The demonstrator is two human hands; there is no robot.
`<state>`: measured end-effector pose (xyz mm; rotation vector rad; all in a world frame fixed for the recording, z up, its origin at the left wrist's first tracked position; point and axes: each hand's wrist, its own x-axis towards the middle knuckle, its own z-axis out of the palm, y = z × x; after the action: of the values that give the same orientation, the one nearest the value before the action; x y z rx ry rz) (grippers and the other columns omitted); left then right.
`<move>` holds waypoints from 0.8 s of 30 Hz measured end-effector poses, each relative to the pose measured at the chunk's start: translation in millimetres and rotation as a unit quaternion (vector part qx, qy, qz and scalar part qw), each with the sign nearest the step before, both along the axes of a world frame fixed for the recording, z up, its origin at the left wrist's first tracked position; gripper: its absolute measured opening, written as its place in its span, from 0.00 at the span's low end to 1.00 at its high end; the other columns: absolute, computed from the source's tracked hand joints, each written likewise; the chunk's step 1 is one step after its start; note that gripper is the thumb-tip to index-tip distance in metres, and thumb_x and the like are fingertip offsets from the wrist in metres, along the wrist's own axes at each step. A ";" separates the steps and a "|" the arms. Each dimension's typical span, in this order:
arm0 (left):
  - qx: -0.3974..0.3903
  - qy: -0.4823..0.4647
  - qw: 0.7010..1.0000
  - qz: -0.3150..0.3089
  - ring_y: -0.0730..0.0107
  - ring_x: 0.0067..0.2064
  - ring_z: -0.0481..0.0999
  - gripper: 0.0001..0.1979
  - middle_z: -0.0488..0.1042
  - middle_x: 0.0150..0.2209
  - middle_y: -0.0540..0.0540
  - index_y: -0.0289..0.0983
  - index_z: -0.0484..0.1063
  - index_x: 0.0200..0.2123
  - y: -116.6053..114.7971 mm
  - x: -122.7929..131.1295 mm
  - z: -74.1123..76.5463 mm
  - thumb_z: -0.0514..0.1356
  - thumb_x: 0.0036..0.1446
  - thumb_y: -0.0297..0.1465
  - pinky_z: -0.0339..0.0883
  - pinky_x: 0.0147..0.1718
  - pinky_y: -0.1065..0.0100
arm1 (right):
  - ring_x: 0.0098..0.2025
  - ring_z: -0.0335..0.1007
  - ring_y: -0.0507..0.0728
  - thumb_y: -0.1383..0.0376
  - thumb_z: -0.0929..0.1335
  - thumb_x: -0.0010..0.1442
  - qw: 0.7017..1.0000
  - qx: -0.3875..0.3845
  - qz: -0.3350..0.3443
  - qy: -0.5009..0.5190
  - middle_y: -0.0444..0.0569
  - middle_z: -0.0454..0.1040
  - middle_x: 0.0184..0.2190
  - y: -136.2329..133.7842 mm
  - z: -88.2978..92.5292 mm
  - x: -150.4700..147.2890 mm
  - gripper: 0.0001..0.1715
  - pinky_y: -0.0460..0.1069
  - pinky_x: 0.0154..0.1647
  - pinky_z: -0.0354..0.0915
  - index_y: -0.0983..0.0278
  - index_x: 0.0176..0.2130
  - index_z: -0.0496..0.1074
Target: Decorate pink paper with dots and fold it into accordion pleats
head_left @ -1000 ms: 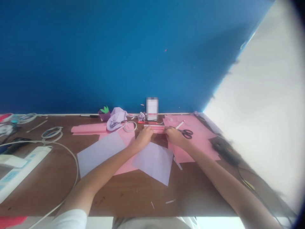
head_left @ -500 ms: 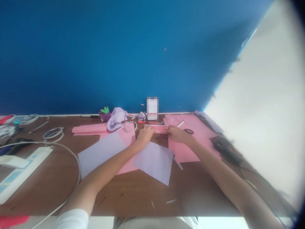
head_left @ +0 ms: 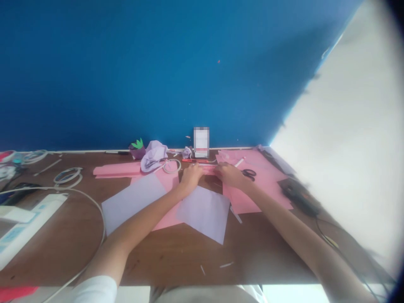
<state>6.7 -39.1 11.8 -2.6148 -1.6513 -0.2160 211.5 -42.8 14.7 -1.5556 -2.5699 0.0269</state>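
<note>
Both my hands rest on a narrow pink paper strip [head_left: 208, 169] near the back of the brown table [head_left: 176, 248]. My left hand [head_left: 190, 177] presses its left end with fingers curled. My right hand [head_left: 229, 174] pinches the right end, fingers closed on it. Two lilac sheets [head_left: 203, 212] [head_left: 131, 202] lie over pink sheets [head_left: 261, 185] just in front of the hands. Black-handled scissors [head_left: 249, 173] and a white pen [head_left: 239, 162] lie right of my right hand.
A lilac paper flower [head_left: 154, 155], a purple pot with green leaves [head_left: 137, 148], tape rings [head_left: 172, 166] [head_left: 67, 175] and a small box [head_left: 201, 142] stand by the blue wall. A white power strip [head_left: 28, 219] and cable [head_left: 94, 219] lie left; a black device [head_left: 298, 195] right.
My right hand has slid slightly left along the strip toward my left hand, uncovering the scissors. The view has shifted a little.
</note>
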 end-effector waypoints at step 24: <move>0.058 0.028 0.986 -0.152 0.63 0.45 0.68 0.11 0.68 0.40 0.43 0.36 0.69 0.43 9.8 -12.8 -3.1 0.48 0.64 0.25 0.63 0.43 0.65 | 0.38 0.66 0.58 0.73 0.59 0.63 0.990 0.124 0.052 -0.035 0.55 0.72 0.37 0.9 -13.4 0.6 0.12 0.50 0.37 0.55 0.67 0.39 0.71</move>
<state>-6.1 -29.3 8.7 -2.7415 -1.1787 -0.2368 212.1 -41.9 1.3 -1.3549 -2.5843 -0.3297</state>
